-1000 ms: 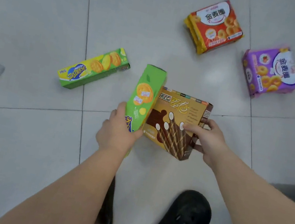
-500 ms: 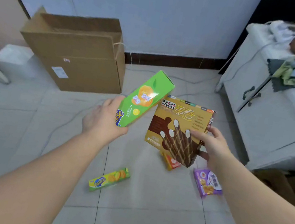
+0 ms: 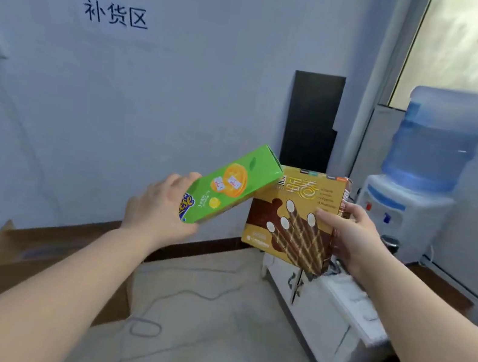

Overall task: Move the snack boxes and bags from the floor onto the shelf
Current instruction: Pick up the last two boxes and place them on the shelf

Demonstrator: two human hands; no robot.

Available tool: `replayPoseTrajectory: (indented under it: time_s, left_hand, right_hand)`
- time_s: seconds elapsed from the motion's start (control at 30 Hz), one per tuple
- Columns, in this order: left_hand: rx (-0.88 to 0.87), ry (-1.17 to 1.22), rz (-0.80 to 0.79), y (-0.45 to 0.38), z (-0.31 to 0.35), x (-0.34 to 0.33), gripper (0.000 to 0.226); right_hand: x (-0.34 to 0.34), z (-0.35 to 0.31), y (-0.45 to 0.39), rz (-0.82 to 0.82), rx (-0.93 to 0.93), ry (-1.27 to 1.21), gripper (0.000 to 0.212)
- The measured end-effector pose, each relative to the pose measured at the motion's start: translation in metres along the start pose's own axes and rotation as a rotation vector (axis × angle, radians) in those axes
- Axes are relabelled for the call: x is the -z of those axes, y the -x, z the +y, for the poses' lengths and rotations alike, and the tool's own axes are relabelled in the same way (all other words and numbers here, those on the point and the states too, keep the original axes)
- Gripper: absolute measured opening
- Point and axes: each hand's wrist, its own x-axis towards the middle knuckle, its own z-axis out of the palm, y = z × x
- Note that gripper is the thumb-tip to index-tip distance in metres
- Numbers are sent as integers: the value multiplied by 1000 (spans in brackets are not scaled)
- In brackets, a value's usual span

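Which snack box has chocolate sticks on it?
The brown and gold box in the right hand. The green box, held by the left hand, shows orange biscuits instead.

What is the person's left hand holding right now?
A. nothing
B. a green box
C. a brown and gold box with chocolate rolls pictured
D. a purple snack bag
B: the left hand grips the lower end of the green box, which tilts up to the right, while the right hand holds the brown and gold box.
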Motion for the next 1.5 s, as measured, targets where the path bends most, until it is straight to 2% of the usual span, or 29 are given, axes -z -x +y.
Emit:
replayPoseTrajectory:
  time_s: [0.2, 0.43, 0.67, 0.77, 1.13, 1.33, 1.5]
  left_hand:
    - [-244, 171, 96, -9, 67, 67, 75]
    - [-525, 332, 110, 14, 150, 104, 71]
    - [-777, 536, 121, 73, 246, 134, 72]
    - [-853, 609, 107, 108, 287, 146, 69]
    - [-1065, 870, 21, 243, 453, 158, 71]
    - [-1137, 958, 14, 309, 532, 161, 72]
    - [-1247, 927, 102, 344, 589, 164, 68]
  right_hand:
    - [43, -82, 79, 241, 215, -45, 46]
    - [109, -116, 193, 506, 309, -86, 45]
    - [182, -136, 322, 687, 367, -138, 53]
    - [212, -138, 376, 746, 385, -139, 53]
    - [338, -132, 561, 1047, 468, -92, 30]
    - [404, -122, 644, 1179, 495, -66, 32]
    - [447, -118, 699, 1286, 540, -108, 42]
